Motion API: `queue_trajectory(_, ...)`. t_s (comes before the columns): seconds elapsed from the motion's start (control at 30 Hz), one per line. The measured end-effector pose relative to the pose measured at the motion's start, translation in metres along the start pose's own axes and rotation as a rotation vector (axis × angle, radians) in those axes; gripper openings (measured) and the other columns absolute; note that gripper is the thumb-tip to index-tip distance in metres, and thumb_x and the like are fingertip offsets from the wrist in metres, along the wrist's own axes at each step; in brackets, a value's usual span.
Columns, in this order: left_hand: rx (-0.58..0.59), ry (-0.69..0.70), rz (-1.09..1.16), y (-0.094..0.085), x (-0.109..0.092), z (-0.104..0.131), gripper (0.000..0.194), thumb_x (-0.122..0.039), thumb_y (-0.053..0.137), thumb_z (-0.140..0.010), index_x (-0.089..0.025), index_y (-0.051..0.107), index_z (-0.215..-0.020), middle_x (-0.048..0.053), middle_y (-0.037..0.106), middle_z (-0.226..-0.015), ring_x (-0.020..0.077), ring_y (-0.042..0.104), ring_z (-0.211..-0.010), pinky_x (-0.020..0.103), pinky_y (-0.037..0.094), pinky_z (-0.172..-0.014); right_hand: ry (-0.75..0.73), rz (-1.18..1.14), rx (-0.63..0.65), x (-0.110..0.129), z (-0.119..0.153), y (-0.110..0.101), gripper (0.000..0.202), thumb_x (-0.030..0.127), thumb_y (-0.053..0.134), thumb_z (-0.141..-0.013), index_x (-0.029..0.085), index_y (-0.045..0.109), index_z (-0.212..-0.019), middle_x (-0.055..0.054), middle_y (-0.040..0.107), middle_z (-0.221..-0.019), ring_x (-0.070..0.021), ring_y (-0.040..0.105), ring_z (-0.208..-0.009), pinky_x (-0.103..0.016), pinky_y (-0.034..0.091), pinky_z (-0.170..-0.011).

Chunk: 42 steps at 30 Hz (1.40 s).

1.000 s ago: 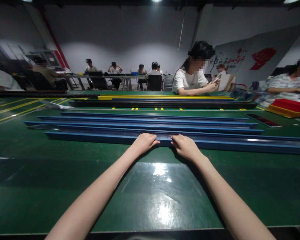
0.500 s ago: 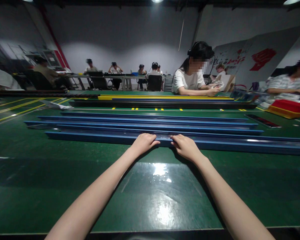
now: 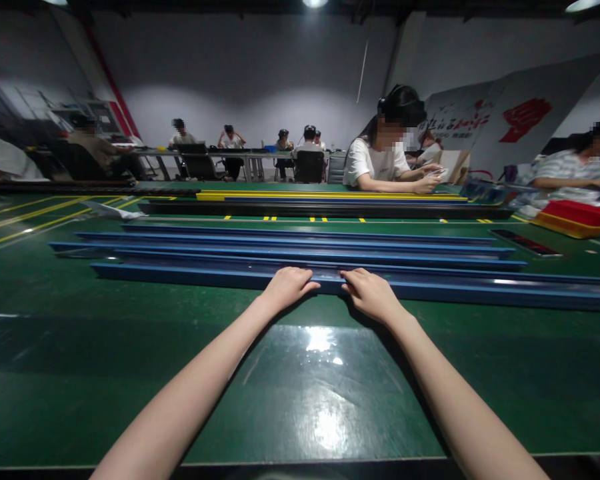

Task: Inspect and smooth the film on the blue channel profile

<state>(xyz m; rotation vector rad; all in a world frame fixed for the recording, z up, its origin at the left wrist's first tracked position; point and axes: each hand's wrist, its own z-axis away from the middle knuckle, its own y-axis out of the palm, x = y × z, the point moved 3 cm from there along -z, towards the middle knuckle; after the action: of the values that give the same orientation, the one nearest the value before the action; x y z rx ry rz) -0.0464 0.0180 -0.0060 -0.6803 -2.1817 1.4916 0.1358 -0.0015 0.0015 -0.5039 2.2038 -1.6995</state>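
Head view: running from ten to two o'clock, the nearest blue channel (image 3: pixel 330 285). Pinched at twelve by left hand (image 3: pixel 287 285), just past twelve by right hand (image 3: pixel 370 293), fingers folded over near wall, thumbs outside. Probably light, stiff, slick; best held wider apart.

No word, number or brand can be read for certain. The one clear sign is a red fist (image 3: pixel 525 120), on the grey board (image 3: pixel 567 87). To the left of the fist, on the same board, stands lettering (image 3: pixel 473 124) in red and black, too blurred to make out. Beneath that lettering, also left of the fist, a smaller dark line of characters (image 3: pixel 459 135) is equally unreadable.
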Motion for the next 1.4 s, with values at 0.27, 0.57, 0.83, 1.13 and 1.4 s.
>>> queue_trajectory(0.27,-0.045,0.023,-0.005,0.001,0.0,0.001,0.03,-0.042,0.043,-0.087,-0.017,0.055,-0.076,0.004,0.064,-0.075,0.0169,0.06,-0.072,0.024,0.038,-0.061,-0.036,-0.01,-0.064,0.007,-0.002,0.002,0.024,0.031,0.038,-0.088,0.017,0.055,-0.096,-0.007,0.063,-0.094,-0.0182,0.052,-0.088,-0.025,0.034,-0.073)
queue_trajectory(0.57,-0.069,0.015,-0.018,0.001,-0.002,0.002,0.03,-0.042,0.044,-0.086,-0.015,0.055,-0.079,0.005,0.063,-0.078,0.0179,0.06,-0.076,0.026,0.04,-0.066,-0.057,0.051,-0.151,0.009,-0.006,0.002,0.017,0.029,0.044,-0.087,0.018,0.055,-0.081,-0.005,0.061,-0.083,-0.0166,0.052,-0.081,-0.025,0.031,-0.065)
queue_trajectory(0.83,-0.078,-0.004,0.001,-0.004,-0.001,0.002,0.029,-0.044,0.048,-0.084,-0.016,0.054,-0.078,0.004,0.062,-0.08,0.0172,0.059,-0.078,0.025,0.04,-0.067,-0.044,0.113,-0.066,0.01,-0.01,-0.005,0.016,0.029,0.045,-0.085,0.018,0.056,-0.08,-0.006,0.063,-0.084,-0.0167,0.054,-0.082,-0.025,0.028,-0.058)
queue_trajectory(1.13,-0.089,-0.009,0.055,-0.005,-0.001,0.001,0.028,-0.045,0.05,-0.083,-0.017,0.053,-0.084,0.004,0.062,-0.086,0.0168,0.058,-0.08,0.025,0.04,-0.068,0.014,0.104,-0.001,-0.001,-0.005,-0.012,0.021,0.03,0.042,-0.085,0.019,0.059,-0.081,-0.005,0.064,-0.085,-0.0165,0.056,-0.083,-0.025,0.027,-0.056)
queue_trajectory(1.4,-0.052,-0.014,0.046,-0.003,0.001,0.002,0.028,-0.044,0.052,-0.082,-0.017,0.053,-0.087,0.004,0.063,-0.089,0.0171,0.059,-0.083,0.024,0.04,-0.068,0.116,0.111,0.025,-0.026,0.007,-0.017,0.021,0.031,0.044,-0.081,0.02,0.061,-0.077,-0.003,0.065,-0.084,-0.0155,0.057,-0.076,-0.025,0.024,-0.054)
